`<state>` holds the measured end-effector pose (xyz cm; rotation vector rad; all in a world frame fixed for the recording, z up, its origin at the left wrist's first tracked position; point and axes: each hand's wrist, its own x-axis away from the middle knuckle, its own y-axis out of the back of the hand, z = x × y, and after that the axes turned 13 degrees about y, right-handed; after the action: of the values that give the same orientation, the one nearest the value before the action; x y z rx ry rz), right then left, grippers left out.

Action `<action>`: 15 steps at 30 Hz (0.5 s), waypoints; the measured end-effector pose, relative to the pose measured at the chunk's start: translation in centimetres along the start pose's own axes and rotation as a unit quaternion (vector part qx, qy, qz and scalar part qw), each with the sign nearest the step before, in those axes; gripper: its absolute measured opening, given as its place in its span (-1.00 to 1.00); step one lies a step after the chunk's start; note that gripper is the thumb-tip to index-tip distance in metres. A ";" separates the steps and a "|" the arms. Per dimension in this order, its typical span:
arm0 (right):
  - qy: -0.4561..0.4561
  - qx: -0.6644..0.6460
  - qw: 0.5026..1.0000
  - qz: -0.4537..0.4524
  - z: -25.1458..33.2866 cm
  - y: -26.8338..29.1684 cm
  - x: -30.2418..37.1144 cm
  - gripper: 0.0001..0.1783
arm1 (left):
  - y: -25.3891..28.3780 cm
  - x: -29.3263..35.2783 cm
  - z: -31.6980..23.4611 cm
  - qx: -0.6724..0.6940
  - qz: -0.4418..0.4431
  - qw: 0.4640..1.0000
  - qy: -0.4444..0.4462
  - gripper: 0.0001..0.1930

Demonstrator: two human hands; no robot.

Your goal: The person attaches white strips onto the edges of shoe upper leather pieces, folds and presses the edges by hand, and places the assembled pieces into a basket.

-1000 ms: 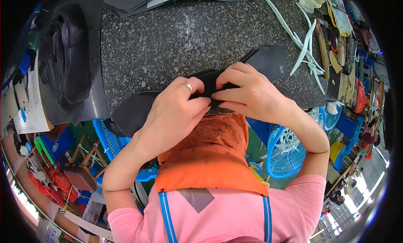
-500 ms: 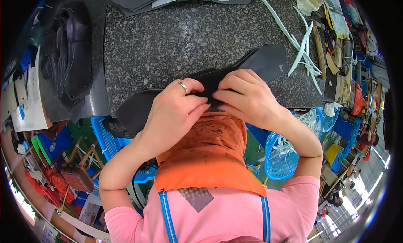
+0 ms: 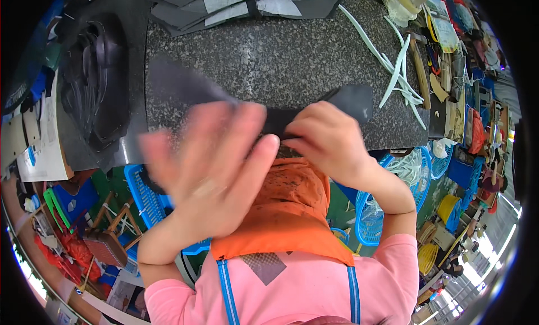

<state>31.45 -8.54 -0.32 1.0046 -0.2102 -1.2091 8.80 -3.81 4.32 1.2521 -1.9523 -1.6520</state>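
A black, flat, leather-like piece (image 3: 355,101) lies along the near edge of the speckled stone worktop (image 3: 241,61), its left part raised and blurred. My right hand (image 3: 332,142) pinches it right of the middle, fingers curled and pressed together. Over its left part, my left hand (image 3: 210,162) is lifted with the fingers spread, smeared by motion. Nothing shows in that hand; whether its fingertips touch the piece is unclear. My hands cover the middle of the piece.
Bundled dark pieces with white patches (image 3: 230,5) lie at the far edge. Black curved pieces (image 3: 98,83) are stacked at left. Pale green strips (image 3: 396,72) and wooden-handled tools (image 3: 420,72) lie at right. Blue baskets (image 3: 370,218) stand below the worktop.
My left hand has let go of the black piece and opened, its fingers spreading. The piece's left part has swung up and away from me. My right hand stays on it.
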 end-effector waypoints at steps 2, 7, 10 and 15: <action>-0.175 -0.217 0.959 -0.047 1.0 2.4 -0.6 -0.80 | -1.4 0.1 2.6 0.246 -0.129 0.958 0.065 -0.16; -0.348 -0.657 0.664 -0.080 1.0 1.3 -2.3 -0.69 | -4.5 -0.4 0.8 0.804 0.213 0.397 0.387 -0.53; -0.350 -0.710 0.603 -0.096 2.1 0.3 -2.7 -0.68 | -4.6 -0.3 1.8 0.819 0.217 0.375 0.377 -0.59; -0.131 -0.272 0.949 -0.088 0.5 -0.4 -2.3 -0.83 | -2.4 -1.6 2.0 0.719 0.112 0.607 0.320 -0.57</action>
<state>29.99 -6.84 0.49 0.3858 0.0140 -1.4591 9.33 -1.25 2.01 1.4453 -2.5032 0.8942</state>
